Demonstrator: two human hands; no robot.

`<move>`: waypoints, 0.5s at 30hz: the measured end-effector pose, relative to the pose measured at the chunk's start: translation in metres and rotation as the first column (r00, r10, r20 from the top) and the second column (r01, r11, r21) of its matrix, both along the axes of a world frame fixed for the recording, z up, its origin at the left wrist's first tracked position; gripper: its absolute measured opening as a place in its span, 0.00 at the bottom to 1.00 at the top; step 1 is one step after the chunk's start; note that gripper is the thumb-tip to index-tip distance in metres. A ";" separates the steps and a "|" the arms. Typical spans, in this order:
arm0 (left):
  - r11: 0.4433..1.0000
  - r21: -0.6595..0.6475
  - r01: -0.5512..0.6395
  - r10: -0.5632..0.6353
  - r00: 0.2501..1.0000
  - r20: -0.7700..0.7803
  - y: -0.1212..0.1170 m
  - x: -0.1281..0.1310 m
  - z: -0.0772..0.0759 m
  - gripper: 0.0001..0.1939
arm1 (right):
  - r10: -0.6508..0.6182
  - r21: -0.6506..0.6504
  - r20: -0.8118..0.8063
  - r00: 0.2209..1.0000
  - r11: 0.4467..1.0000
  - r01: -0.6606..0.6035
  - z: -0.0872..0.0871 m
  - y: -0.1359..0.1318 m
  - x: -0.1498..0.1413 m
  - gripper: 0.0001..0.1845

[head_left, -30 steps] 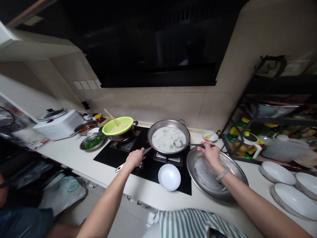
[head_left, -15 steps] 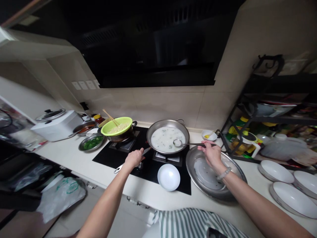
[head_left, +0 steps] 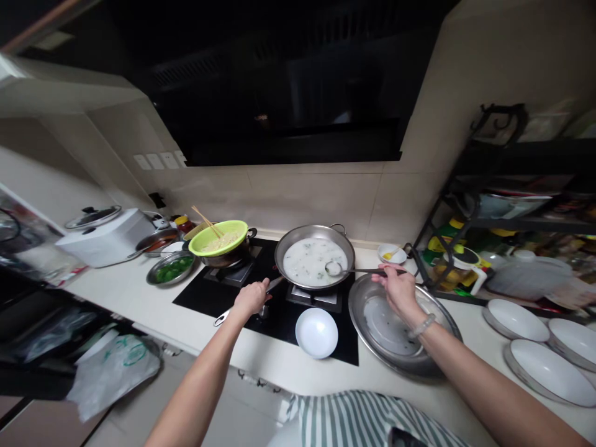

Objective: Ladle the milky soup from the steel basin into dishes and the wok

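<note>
A steel pan (head_left: 284,248) of white soup with green bits sits on the black hob (head_left: 218,292). My left hand (head_left: 252,297) is closed round the pan's long handle. My right hand (head_left: 397,288) is closed on the handle of a metal ladle (head_left: 334,269), whose bowl rests in the soup near the pan's right rim. A small empty white bowl (head_left: 316,333) stands on the hob's front edge between my arms. Under my right wrist lies a large round steel tray (head_left: 372,323).
A green colander of noodles with chopsticks (head_left: 218,238) sits on a pot on the left burner. A steel dish of greens (head_left: 171,268), a white rice cooker (head_left: 105,234), a small sauce dish (head_left: 392,252), a black rack (head_left: 437,248) and white plates (head_left: 516,320) crowd the counter.
Both hands keep their grips almost unmoved. The dark clothing seen at the lower left a second ago has left the view, which has drifted slightly.
</note>
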State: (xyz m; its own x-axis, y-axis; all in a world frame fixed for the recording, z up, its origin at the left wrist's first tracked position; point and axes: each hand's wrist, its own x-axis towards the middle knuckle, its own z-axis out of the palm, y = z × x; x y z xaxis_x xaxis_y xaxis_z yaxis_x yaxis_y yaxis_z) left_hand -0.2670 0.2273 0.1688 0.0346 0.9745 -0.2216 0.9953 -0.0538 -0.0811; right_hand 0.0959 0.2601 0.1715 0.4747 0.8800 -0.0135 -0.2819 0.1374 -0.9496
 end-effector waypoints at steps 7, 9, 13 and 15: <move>1.000 0.011 0.009 -0.009 1.000 0.016 0.000 0.000 -0.001 0.15 | -0.001 0.000 0.007 1.000 1.000 0.001 0.001 0.001 0.000 0.05; 1.000 0.007 0.004 -0.004 1.000 0.018 0.000 -0.001 -0.001 0.15 | 0.000 0.000 0.006 1.000 1.000 0.000 0.002 0.000 0.000 0.05; 1.000 0.009 0.004 -0.004 1.000 0.018 0.000 -0.001 -0.001 0.15 | 0.002 0.003 0.001 1.000 1.000 -0.002 0.004 -0.002 0.001 0.07; 1.000 0.016 0.011 -0.012 1.000 0.016 0.000 -0.001 -0.001 0.15 | 0.006 0.006 -0.004 1.000 1.000 -0.006 0.006 -0.004 0.001 0.07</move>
State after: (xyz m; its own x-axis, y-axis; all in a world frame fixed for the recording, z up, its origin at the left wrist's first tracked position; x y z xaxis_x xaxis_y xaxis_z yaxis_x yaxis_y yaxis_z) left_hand -0.2685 0.2273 0.1674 0.0494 0.9774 -0.2057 0.9957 -0.0642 -0.0661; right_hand 0.0973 0.2564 0.1780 0.4691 0.8831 -0.0100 -0.2865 0.1415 -0.9476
